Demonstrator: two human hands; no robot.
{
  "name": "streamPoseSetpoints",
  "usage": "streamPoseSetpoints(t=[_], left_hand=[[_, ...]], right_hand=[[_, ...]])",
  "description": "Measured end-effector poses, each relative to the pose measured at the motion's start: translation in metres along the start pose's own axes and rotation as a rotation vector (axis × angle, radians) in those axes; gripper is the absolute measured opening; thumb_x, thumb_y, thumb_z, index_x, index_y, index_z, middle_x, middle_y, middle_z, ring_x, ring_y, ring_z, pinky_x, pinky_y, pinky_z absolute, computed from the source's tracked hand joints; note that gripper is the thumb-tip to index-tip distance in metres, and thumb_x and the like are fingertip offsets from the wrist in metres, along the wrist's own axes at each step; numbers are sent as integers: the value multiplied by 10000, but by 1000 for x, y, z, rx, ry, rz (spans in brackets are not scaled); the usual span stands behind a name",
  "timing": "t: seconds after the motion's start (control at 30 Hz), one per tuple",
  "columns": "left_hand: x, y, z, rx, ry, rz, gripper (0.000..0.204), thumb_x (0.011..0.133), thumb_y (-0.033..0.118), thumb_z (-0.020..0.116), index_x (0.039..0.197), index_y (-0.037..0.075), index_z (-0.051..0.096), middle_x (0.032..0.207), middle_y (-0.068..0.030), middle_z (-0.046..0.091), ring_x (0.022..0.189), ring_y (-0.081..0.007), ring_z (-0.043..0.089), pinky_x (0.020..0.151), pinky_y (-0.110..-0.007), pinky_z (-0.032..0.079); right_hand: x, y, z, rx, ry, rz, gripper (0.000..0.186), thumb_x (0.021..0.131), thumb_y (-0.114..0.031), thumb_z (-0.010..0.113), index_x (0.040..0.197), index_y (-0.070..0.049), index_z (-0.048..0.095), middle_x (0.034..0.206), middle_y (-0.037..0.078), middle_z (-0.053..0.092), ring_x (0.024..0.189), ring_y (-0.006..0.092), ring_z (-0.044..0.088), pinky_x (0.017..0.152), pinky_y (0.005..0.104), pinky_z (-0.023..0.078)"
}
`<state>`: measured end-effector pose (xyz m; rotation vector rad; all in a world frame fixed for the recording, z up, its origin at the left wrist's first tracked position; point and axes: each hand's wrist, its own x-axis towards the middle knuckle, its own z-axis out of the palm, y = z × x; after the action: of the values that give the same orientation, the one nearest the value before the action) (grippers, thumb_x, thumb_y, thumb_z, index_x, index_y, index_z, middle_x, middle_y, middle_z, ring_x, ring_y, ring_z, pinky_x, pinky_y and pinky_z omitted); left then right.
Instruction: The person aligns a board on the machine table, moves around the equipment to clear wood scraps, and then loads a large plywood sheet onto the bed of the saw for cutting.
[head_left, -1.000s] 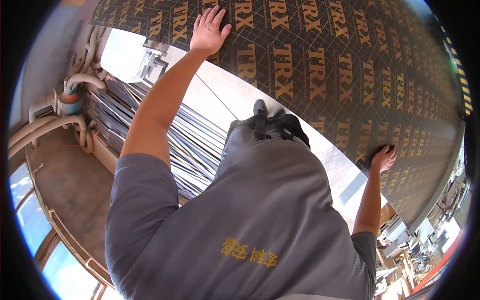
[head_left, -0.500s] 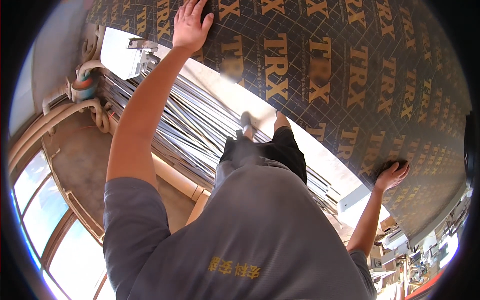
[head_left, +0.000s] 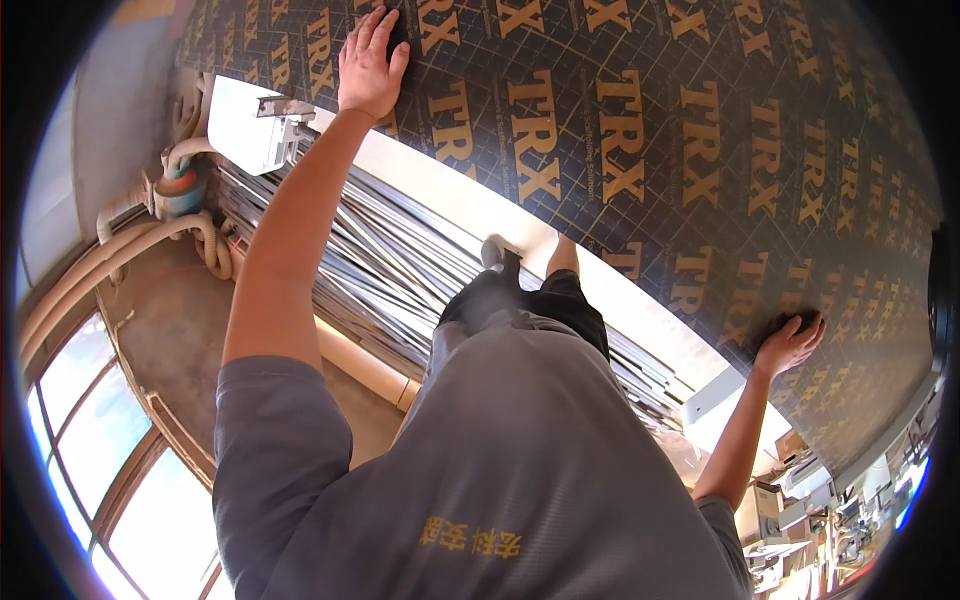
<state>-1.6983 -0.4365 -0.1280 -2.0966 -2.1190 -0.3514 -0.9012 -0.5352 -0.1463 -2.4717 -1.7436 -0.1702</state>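
A large dark brown panel (head_left: 640, 230), probably film-faced plywood, with rows of gold print and a thin line grid, fills the upper right of the head view. My left hand (head_left: 370, 68) lies flat near its left part, fingers stretched out and pointing away from me. Further right, close to the panel's near edge, my right hand (head_left: 790, 347) rests on the surface with its fingers extended and thumb apart. Neither hand grips anything. A dark shadow lies around my right fingers.
Under the near edge stands a white machine part (head_left: 243, 125) with a metal bracket. Long metal strips (head_left: 375, 255) lie in a bundle below, beside my legs. Beige hoses (head_left: 130, 240) run along the left near windows (head_left: 140, 500). Cluttered equipment (head_left: 800, 510) stands at the lower right.
The panel has slid slightly left beneath me. My left hand has shifted a little left along with it. My right hand stays on the panel in nearly the same place in view.
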Motion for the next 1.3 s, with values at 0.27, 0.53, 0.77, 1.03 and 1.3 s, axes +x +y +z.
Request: streamPoseSetpoints(t=[0.27,0.53,0.77,1.03,1.3], left_hand=[[12,11,-13,-76,14,-61,511,1039,325,524,1511,130,494,1557,-132,475,1452,-363,415,1210,-484,321],[0,16,-31,-118,-39,-113,547,1015,292,542,1520,95,471,1606,-136,429,1496,-357,364,1244,-495,256],[-4,15,-33,-191,-28,-62,538,970,225,588,1472,52,502,1579,-175,440,1466,-414,379,1228,-522,269],[-71,34,-58,-288,-37,-18,595,891,127,662,1452,20,496,1550,-221,443,1442,-451,389,1213,-556,286],[-127,43,-1,-1040,332,-1241,944,926,345,778,1632,47,226,1558,-194,407,1371,-374,478,1101,-536,418]], right_hand=[[5,-16,-4,-9,122,8,549,1094,-423,426,1560,-132,446,1639,120,382,1485,341,389,1205,524,332],[-9,-50,-30,20,41,111,524,1055,-275,498,1543,-93,443,1642,129,381,1508,355,355,1254,497,261],[-47,-72,-54,129,-14,208,530,1049,-207,503,1550,-55,419,1665,147,337,1547,342,282,1274,467,226],[-144,-102,-91,355,-11,168,570,927,-125,626,1462,17,492,1623,194,393,1509,407,339,1254,502,259],[-181,-73,-18,1593,17,1159,449,983,-503,671,1144,-90,599,913,36,621,764,165,613,636,329,498]])
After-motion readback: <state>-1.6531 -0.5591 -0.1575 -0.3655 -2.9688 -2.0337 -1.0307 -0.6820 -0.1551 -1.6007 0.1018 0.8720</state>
